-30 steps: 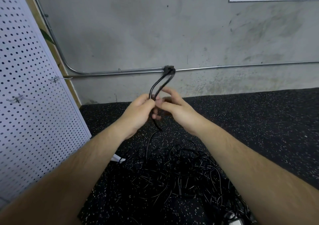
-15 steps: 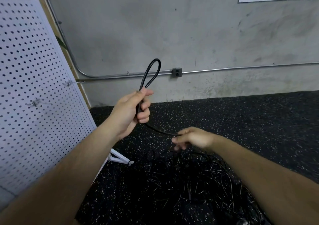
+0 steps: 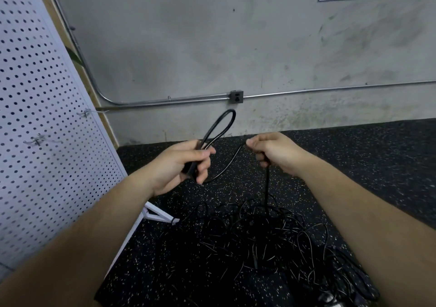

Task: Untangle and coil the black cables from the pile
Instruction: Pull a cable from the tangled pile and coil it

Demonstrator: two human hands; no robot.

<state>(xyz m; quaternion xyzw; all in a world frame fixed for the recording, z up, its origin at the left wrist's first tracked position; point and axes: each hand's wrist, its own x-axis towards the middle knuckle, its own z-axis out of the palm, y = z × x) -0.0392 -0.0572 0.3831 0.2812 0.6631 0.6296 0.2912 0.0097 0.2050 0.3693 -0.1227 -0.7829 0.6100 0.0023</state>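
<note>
Left grip (image 3: 186,163) clamped round a folded black cable (image 3: 221,127): fingers curled over the doubled strands, a narrow loop standing up above the fist and leaning right. The same cable sags from under the left grip across to the right grip (image 3: 276,152), which pinches it between thumb and curled fingers; from there one strand drops straight down into the tangled pile (image 3: 259,236) of black cables on the speckled rubber floor (image 3: 354,165), between the forearms. White pegboard (image 3: 35,118) at left; outlet box (image 3: 236,97) on the concrete wall behind.
</note>
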